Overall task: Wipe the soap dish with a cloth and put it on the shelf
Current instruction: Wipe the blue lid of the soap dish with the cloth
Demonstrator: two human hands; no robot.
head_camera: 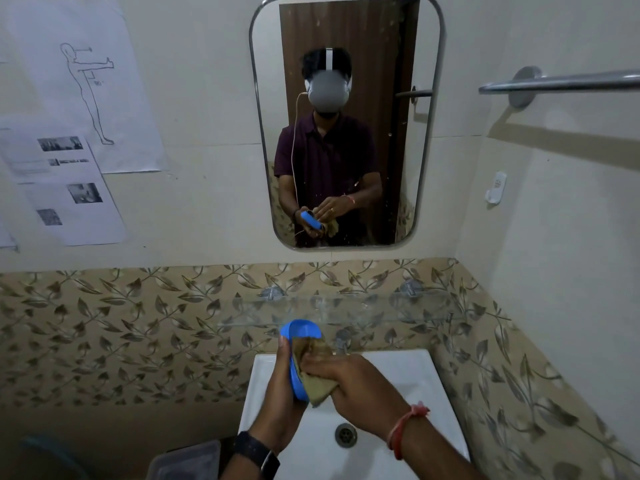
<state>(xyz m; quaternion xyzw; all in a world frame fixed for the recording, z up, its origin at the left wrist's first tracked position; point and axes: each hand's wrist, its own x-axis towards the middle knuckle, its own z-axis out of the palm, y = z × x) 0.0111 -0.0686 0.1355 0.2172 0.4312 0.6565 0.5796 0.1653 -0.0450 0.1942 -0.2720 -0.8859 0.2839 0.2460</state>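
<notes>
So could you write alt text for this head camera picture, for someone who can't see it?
Over a white sink, a person's left hand holds a blue soap dish on edge while the right hand grips a tan cloth pressed into it. A glass shelf is on the leaf-patterned wall behind, below a mirror.

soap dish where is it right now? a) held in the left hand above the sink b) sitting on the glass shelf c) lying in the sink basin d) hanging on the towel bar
A: the left hand grips the blue soap dish above the sink, while the right hand presses the cloth into it.
</notes>
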